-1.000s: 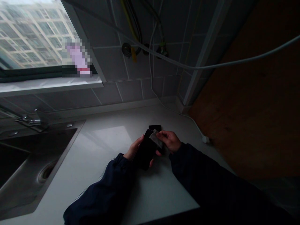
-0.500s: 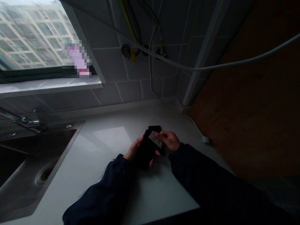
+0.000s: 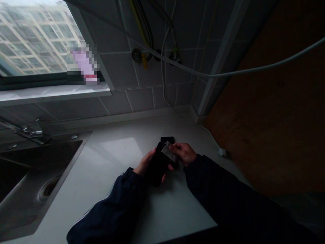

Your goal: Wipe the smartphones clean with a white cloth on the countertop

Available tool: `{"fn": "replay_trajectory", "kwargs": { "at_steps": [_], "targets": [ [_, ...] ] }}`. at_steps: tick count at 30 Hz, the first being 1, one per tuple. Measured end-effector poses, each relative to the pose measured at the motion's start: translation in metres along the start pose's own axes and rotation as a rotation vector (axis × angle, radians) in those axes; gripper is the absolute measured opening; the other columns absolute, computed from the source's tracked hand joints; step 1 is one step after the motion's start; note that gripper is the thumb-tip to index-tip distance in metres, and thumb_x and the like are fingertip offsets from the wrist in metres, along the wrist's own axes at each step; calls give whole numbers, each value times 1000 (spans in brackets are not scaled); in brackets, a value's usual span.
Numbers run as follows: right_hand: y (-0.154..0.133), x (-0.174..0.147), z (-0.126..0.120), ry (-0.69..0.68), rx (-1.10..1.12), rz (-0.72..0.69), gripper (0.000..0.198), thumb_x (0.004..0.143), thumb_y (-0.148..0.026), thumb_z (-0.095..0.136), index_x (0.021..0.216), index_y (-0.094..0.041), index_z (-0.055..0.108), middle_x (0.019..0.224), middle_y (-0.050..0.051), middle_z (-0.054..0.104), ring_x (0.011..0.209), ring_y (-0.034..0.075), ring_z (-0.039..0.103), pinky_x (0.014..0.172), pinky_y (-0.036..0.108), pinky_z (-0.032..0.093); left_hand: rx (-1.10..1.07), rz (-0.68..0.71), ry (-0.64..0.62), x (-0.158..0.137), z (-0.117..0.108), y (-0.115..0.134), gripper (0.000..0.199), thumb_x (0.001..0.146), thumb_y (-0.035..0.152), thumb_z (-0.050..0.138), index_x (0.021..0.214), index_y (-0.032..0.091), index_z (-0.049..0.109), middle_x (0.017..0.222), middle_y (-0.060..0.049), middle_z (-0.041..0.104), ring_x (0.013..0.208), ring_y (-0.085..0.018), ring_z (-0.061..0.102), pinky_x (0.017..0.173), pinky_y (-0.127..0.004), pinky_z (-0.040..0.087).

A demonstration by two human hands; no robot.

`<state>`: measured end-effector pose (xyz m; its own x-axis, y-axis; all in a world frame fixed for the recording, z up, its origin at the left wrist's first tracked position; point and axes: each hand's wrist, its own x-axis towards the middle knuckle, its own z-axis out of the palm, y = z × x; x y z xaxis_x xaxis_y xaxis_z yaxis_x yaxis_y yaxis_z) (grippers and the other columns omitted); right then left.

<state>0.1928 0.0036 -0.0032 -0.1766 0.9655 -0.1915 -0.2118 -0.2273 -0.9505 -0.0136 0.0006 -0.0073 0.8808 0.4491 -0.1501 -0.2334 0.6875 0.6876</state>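
A black phone (image 3: 154,168) lies tilted in my left hand (image 3: 145,163), its thumb along the near edge and fingertips showing at the far side. My right hand (image 3: 186,153) pinches a small grey cloth (image 3: 169,153) between thumb and fingers, over the upper right part of the phone's dark face. Whether the cloth presses on the glass is hard to tell. Just behind them another flat black object (image 3: 167,139) rests on the white countertop (image 3: 114,183), partly hidden by the cloth and my hands.
To the left is a steel sink (image 3: 83,145) with a chrome faucet (image 3: 33,132). A white plug (image 3: 222,152) on a cable lies right of my hands, by a brown wooden panel (image 3: 269,128). Another white cable (image 3: 228,72) hangs across above. Behind is a tiled wall (image 3: 116,71) with a window.
The grey cloth has shifted slightly and its top edge is more crumpled. Both hands stay almost where they were, still holding the phone and cloth.
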Motion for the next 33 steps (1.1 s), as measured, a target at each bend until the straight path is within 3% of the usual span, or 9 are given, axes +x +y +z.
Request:
{"fn": "replay_trajectory", "kwargs": {
  "at_steps": [5, 11, 22, 28, 33],
  "targets": [
    [5, 4, -4, 15, -10, 7, 53, 58, -61, 90, 71, -14, 69, 58, 0, 65, 49, 10, 54, 48, 24, 38, -31, 9, 13, 0, -1, -1, 83, 93, 73, 33, 120, 1, 65, 101, -21, 75, 63, -28, 72, 57, -35, 53],
    [5, 4, -5, 8, -1, 39, 55, 58, -63, 90, 69, -14, 66, 57, 0, 63, 46, 11, 54, 46, 24, 39, 30, -13, 37, -2, 0, -1, 91, 92, 77, 26, 110, -2, 69, 76, -18, 73, 61, -27, 70, 57, -34, 52],
    [12, 9, -5, -59, 30, 57, 59, 60, -69, 86, 77, -14, 71, 61, 4, 68, 50, 16, 60, 48, 28, 44, 50, -67, 33, -1, 4, 5, 95, 89, 81, 28, 107, -2, 71, 73, -20, 73, 62, -27, 70, 59, -34, 51],
    [4, 4, -5, 3, -25, 35, 57, 60, -67, 87, 70, -14, 70, 56, 2, 66, 46, 14, 57, 46, 26, 39, -49, 13, 30, 1, 1, 1, 83, 92, 75, 36, 115, 3, 68, 99, -21, 75, 64, -28, 73, 59, -37, 55],
    [4, 4, -5, 58, -46, 7, 54, 58, -64, 89, 64, -15, 68, 53, 0, 64, 45, 11, 54, 47, 25, 38, -46, -6, 49, 1, 1, 0, 86, 92, 76, 35, 113, 0, 69, 101, -23, 75, 65, -27, 72, 60, -36, 56]
  ]
}}
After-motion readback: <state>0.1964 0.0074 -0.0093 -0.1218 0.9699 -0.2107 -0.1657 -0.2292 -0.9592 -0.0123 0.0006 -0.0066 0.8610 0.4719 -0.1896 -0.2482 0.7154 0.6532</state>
